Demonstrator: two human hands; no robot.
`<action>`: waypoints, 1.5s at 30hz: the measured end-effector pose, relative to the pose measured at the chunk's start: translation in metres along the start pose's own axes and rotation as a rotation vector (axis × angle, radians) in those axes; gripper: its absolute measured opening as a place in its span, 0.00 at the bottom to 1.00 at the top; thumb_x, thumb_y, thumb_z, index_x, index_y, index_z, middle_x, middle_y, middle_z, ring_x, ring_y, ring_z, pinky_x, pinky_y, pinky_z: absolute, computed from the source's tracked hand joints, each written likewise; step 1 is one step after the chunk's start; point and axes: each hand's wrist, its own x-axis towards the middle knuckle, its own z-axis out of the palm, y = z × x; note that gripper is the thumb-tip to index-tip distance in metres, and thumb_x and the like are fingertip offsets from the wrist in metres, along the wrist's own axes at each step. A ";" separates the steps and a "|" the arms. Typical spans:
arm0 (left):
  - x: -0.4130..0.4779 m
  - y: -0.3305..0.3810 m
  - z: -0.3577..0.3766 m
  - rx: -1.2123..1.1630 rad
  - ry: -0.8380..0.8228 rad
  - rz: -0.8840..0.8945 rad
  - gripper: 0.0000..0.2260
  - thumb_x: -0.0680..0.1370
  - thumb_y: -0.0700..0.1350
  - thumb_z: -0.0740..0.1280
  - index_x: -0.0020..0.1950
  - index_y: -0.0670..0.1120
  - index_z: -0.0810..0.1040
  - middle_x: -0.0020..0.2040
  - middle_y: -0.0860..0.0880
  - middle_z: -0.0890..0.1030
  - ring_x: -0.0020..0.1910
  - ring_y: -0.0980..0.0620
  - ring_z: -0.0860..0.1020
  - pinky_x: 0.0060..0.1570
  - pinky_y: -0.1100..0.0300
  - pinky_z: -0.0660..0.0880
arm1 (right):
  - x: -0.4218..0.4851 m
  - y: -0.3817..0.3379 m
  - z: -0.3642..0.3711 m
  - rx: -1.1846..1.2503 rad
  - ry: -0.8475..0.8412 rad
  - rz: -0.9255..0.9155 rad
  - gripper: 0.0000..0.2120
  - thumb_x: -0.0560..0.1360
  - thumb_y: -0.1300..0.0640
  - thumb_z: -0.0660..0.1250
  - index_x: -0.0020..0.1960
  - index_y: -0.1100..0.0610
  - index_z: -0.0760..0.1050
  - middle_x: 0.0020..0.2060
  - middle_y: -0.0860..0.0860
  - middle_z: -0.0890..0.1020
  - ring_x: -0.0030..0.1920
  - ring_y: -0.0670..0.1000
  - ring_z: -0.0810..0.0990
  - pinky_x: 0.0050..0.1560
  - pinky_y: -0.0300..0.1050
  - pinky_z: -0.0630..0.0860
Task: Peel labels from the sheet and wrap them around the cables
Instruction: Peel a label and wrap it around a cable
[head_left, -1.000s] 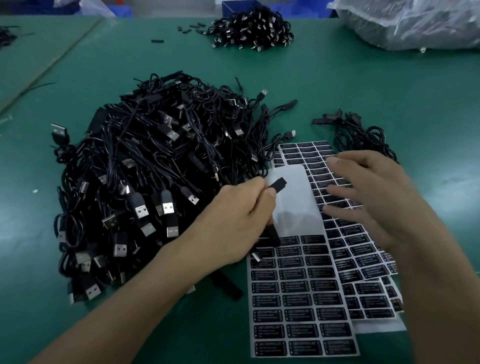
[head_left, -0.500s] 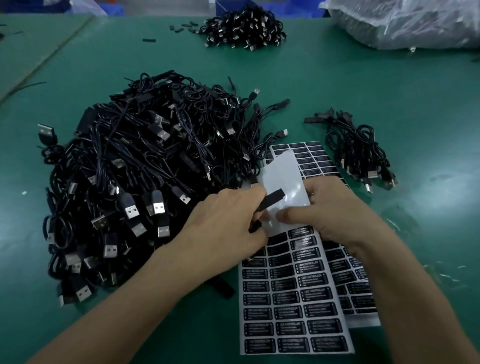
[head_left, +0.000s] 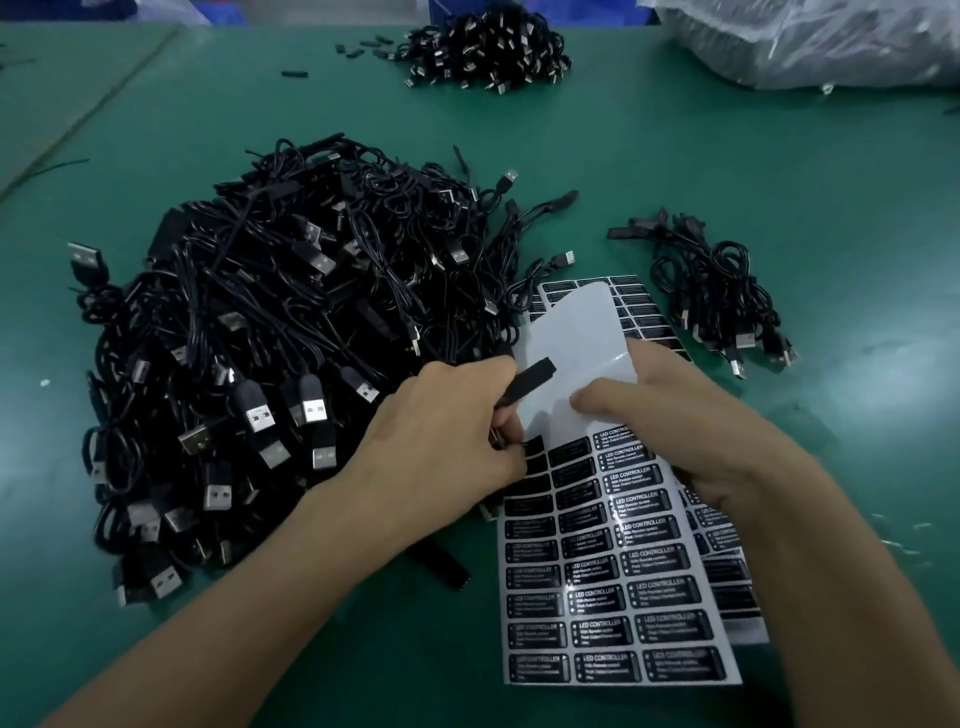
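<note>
Label sheet (head_left: 618, 597), glossy and curling, sits pinched in right grip (head_left: 701, 431); left grip (head_left: 447, 436) clasps a slim black cable (head_left: 524, 382).

My left hand (head_left: 441, 441) covers its own fingertips, so I cannot tell what they pinch at the edge of the label sheet (head_left: 613, 597). Its fist hides the lower end of a black cable piece (head_left: 524, 384). My right hand (head_left: 691, 431) has its fingers hidden behind the sheet, whose small print is blurred. A second sheet (head_left: 727, 587) lies mostly covered. The plastic bag (head_left: 810, 41) is cut off by the top edge.
</note>
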 end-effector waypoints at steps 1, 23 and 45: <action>0.000 0.000 0.000 0.002 -0.006 -0.005 0.17 0.69 0.47 0.71 0.36 0.64 0.65 0.38 0.60 0.82 0.34 0.56 0.79 0.37 0.52 0.78 | 0.000 0.000 0.001 0.014 -0.026 -0.005 0.06 0.76 0.62 0.67 0.52 0.54 0.79 0.41 0.51 0.87 0.38 0.49 0.84 0.37 0.43 0.79; 0.002 -0.001 -0.006 -0.182 0.005 -0.072 0.17 0.70 0.50 0.77 0.36 0.48 0.69 0.34 0.54 0.84 0.32 0.65 0.78 0.30 0.58 0.71 | 0.002 0.000 0.013 0.049 0.003 -0.037 0.16 0.69 0.71 0.72 0.54 0.59 0.80 0.43 0.53 0.87 0.46 0.54 0.86 0.49 0.48 0.81; 0.006 -0.005 -0.008 -0.264 0.044 -0.092 0.16 0.67 0.44 0.70 0.33 0.50 0.61 0.28 0.56 0.68 0.25 0.55 0.64 0.27 0.56 0.64 | -0.003 -0.003 0.015 -0.081 0.140 -0.121 0.14 0.69 0.64 0.74 0.52 0.53 0.78 0.41 0.50 0.85 0.39 0.49 0.84 0.39 0.43 0.80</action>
